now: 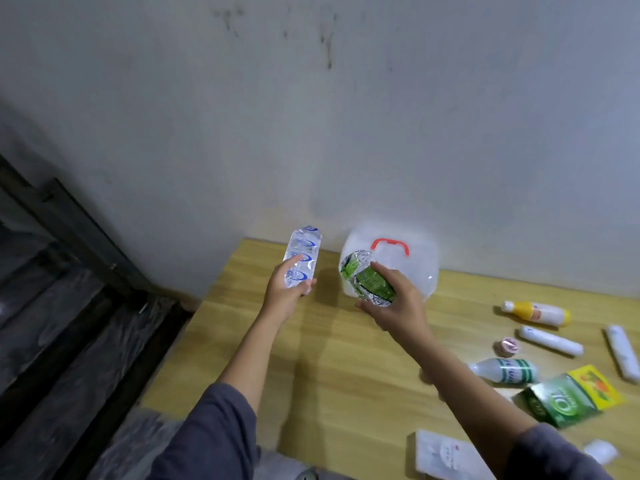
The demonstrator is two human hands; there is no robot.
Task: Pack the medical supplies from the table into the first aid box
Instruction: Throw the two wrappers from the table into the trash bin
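A translucent white first aid box (415, 268) with a red handle (389, 244) stands on the wooden table (339, 368) against the wall. My left hand (282, 294) holds up a silver blister strip with blue print (303, 256), to the left of the box. My right hand (394, 306) grips a silver and green blister pack (367, 278) just in front of the box. Whether the box lid is open cannot be told.
Loose supplies lie at the right: a yellow-capped bottle (536, 312), two white rolls (550, 341) (621, 351), a small pink roll (506, 346), a green-labelled bottle (505, 370), a green carton (561, 400), a yellow packet (597, 386). A white flat pack (446, 455) lies near the front edge. The table's left edge drops off to a dark floor.
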